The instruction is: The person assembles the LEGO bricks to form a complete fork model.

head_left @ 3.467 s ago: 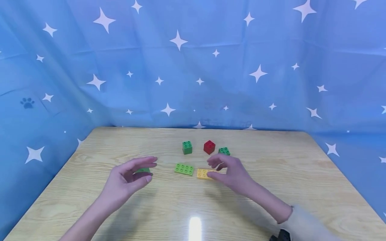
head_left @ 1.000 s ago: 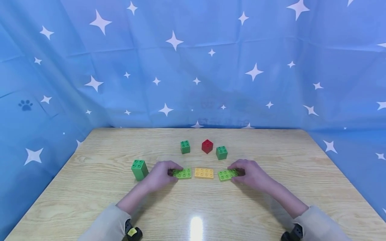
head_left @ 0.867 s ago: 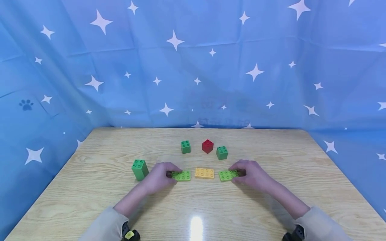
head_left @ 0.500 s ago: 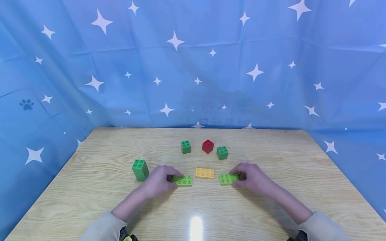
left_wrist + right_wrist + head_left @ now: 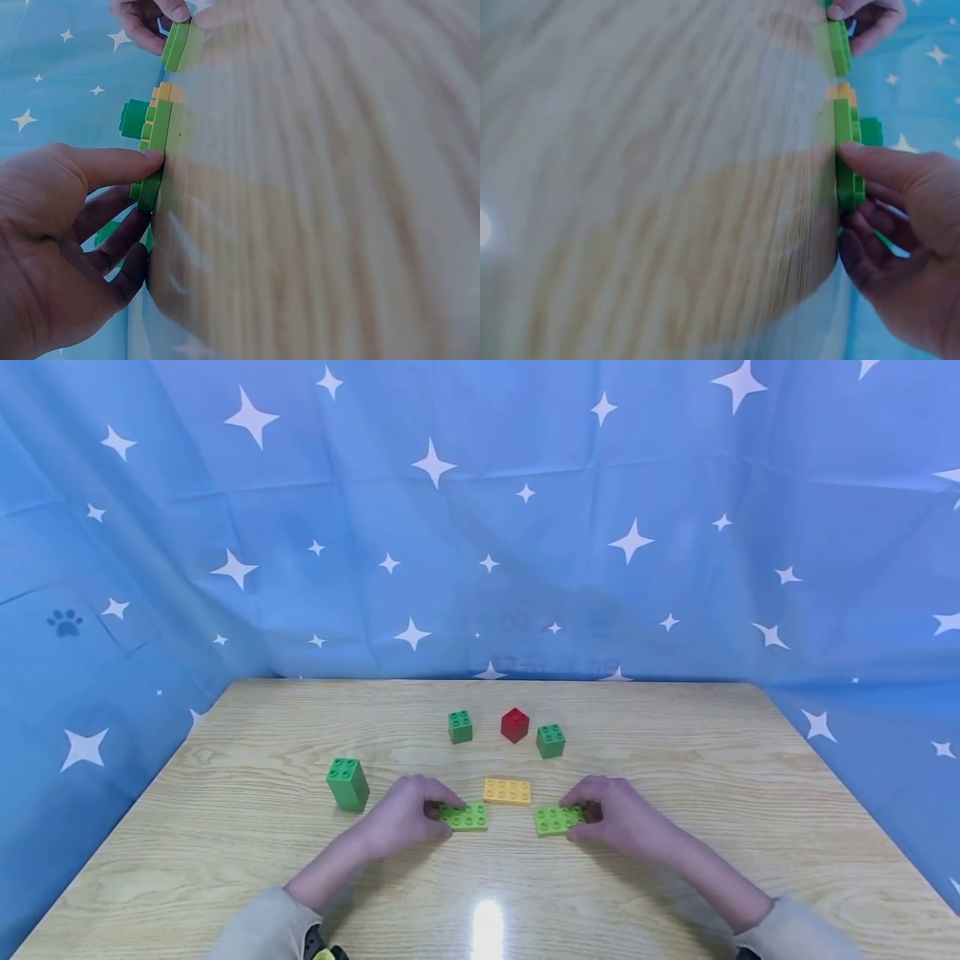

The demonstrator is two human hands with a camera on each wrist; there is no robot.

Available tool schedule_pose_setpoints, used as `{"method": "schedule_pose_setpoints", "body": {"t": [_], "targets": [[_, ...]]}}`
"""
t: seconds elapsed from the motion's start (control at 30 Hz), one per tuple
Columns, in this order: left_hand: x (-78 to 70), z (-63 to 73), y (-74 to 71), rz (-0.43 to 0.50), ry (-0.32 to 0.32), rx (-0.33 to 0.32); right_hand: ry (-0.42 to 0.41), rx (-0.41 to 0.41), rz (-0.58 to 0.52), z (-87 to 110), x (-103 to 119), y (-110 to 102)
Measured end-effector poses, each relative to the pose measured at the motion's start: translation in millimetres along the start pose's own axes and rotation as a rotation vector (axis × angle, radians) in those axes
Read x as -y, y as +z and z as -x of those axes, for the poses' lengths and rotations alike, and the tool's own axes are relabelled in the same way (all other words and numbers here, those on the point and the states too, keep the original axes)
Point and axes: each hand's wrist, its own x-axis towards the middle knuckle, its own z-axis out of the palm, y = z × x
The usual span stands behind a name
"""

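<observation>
My left hand (image 5: 408,814) pinches the outer end of a light green toy building brick (image 5: 468,817) lying flat on the table. In the left wrist view the thumb presses that brick's (image 5: 155,150) near side. On the other side my right hand (image 5: 611,810) pinches a second light green brick (image 5: 553,821) by its outer end, also flat on the table. The right wrist view shows the thumb on this brick's (image 5: 845,176) side. Between and slightly behind the two lies a yellow brick (image 5: 507,791), touched by neither hand. A gap separates the two green bricks.
A tall green brick (image 5: 347,785) stands left of my left hand. Farther back are a small green brick (image 5: 461,727), a red brick (image 5: 514,725) and another small green brick (image 5: 551,741). A blue star-patterned cloth (image 5: 480,510) hangs behind the wooden table (image 5: 255,727).
Both hands came down from above the table and took hold of the light green bricks. They have since slid them toward me and, lately, slightly closer together. The yellow brick stayed put.
</observation>
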Motion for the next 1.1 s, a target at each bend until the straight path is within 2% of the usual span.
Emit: {"method": "schedule_pose_setpoints", "body": {"t": [0.43,0.73,0.97,1.1], "targets": [[-7.6,-7.7,8.1,-0.012,0.001,0.026,0.037,0.016,-0.043,-9.3,13,10],[-9.8,-11.3,13.1,0.009,0.005,0.036,0.003,0.019,-0.039,-13.9,18,15],[-10.7,-12.7,14.3,0.034,-0.023,0.044,-0.003,0.02,-0.015,-17.8,20,18],[-11.8,-12.5,14.1,0.046,-0.034,0.046,-0.035,0.012,-0.01,-18.4,20,19]]}}
